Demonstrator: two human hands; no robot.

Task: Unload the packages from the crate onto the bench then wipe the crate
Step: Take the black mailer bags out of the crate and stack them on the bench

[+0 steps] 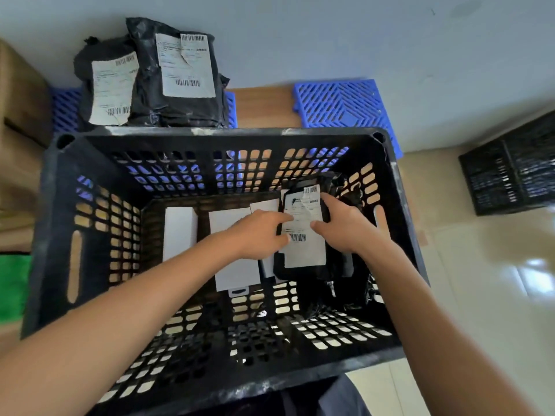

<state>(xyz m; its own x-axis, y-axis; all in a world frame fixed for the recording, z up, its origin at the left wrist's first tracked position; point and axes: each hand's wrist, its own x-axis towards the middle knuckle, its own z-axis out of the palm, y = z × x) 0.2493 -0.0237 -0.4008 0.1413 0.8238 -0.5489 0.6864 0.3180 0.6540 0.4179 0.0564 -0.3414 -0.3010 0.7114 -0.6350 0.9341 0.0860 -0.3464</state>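
Handling assessment: the black poly-bag parcel (303, 232) lies in the black slotted crate (210, 136) at 3 o'clock of its floor, white shipping label up. It looks soft, light and slack, with slippery film; judged best taken by both long edges, clear of the torn label. Left hand (258, 232) reaches in from 7 o'clock, fingers curled against the parcel's left edge, thumb at the barcode. Right hand (345, 226) comes from 5 o'clock, thumb and forefinger pinching the right edge of the parcel. Both forearms slope down over the near rim. Three white boxes (180, 232) lie flat at 9 to 12 o'clock beside the parcel. Two black parcels (156, 82) already rest on the surface beyond the crate at 11 o'clock, on a blue grid mat (345, 103). A green cloth (13, 283) sits at 9 o'clock outside.
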